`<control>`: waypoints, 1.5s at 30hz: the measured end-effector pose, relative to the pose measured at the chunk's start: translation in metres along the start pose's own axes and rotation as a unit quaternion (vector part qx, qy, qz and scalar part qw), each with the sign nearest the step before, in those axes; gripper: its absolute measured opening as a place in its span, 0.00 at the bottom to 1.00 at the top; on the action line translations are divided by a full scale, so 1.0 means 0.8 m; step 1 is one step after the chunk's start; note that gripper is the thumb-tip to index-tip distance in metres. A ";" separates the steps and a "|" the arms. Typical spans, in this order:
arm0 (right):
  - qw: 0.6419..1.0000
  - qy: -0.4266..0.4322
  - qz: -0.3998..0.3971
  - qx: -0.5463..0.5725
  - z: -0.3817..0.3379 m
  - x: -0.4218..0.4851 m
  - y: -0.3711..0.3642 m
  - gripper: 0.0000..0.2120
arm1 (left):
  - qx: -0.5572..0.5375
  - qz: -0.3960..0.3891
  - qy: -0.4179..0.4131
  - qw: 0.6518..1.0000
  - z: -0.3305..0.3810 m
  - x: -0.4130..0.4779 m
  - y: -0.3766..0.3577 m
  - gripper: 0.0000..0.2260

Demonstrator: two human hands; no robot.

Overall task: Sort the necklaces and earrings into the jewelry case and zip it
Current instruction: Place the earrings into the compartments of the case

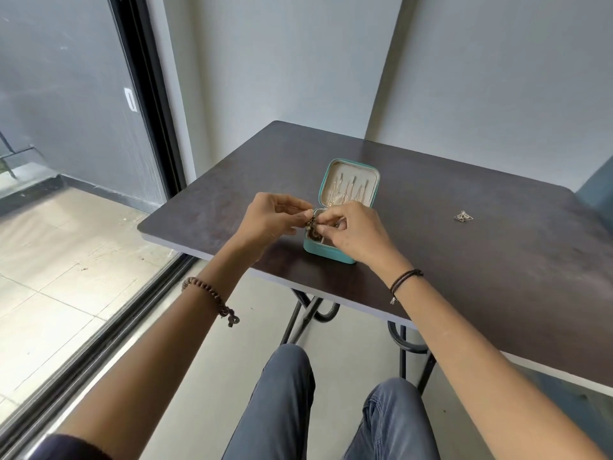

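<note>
A small teal jewelry case point(326, 252) stands open on the dark table point(464, 260), its lid point(349, 182) raised with several thin silver chains hanging inside. Just above the case's left rim, my left hand point(272, 220) and my right hand point(356, 232) meet fingertip to fingertip and pinch a small dark beaded earring point(311, 224) between them. My right hand hides most of the lower tray. A silver triangular earring point(463, 216) lies alone on the table to the right.
The table's near edge runs diagonally above my knees point(331, 410). A large glass window with a black frame point(149, 104) stands to the left. Grey walls meet behind the table.
</note>
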State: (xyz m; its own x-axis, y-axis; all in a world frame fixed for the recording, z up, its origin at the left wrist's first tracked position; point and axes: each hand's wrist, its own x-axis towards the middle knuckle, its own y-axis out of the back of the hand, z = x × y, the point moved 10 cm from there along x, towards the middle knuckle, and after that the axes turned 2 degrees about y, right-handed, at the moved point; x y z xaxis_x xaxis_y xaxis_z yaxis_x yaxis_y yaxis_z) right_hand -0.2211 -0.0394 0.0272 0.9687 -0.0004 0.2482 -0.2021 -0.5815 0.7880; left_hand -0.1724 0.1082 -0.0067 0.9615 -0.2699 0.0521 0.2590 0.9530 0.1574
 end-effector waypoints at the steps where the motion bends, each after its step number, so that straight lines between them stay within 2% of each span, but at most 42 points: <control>1: 1.000 -0.002 -0.001 0.000 0.001 0.000 0.000 0.09 | -0.003 -0.001 0.001 1.000 0.000 0.000 0.000 0.08; 9: 0.999 0.023 -0.021 -0.021 -0.011 -0.001 -0.005 0.08 | -0.007 0.002 0.002 1.000 -0.002 -0.001 0.003 0.07; 15: 0.999 -0.011 -0.029 0.010 0.000 0.005 -0.006 0.08 | -0.008 0.000 0.005 1.000 -0.001 -0.003 0.001 0.08; 20: 0.999 0.005 -0.020 -0.047 -0.006 0.001 -0.005 0.07 | -0.013 0.000 0.009 1.000 -0.001 -0.004 -0.002 0.06; 26: 0.998 -0.028 0.048 0.018 0.012 -0.003 0.012 0.07 | -0.005 -0.001 0.010 1.000 0.001 -0.006 -0.005 0.04; 34: 0.992 -0.048 0.029 0.116 0.019 -0.007 0.011 0.09 | 0.036 -0.002 0.005 0.999 0.005 -0.011 -0.015 0.04; 38: 0.992 -0.050 0.016 0.112 0.020 -0.010 0.007 0.09 | 0.060 0.002 0.001 0.998 0.005 -0.015 -0.016 0.07; 45: 0.992 -0.062 0.009 0.112 0.027 -0.011 0.003 0.07 | 0.130 0.009 -0.028 0.991 0.019 -0.021 -0.018 0.06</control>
State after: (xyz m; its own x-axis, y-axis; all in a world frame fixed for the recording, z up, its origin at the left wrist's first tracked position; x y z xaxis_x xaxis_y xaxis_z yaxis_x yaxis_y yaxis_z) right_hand -0.2272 -0.0580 0.0148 0.9784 -0.1039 0.1789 -0.1956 -0.7464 0.6361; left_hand -0.1937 0.0972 0.0051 0.9575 -0.2664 0.1103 0.2018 0.8925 0.4034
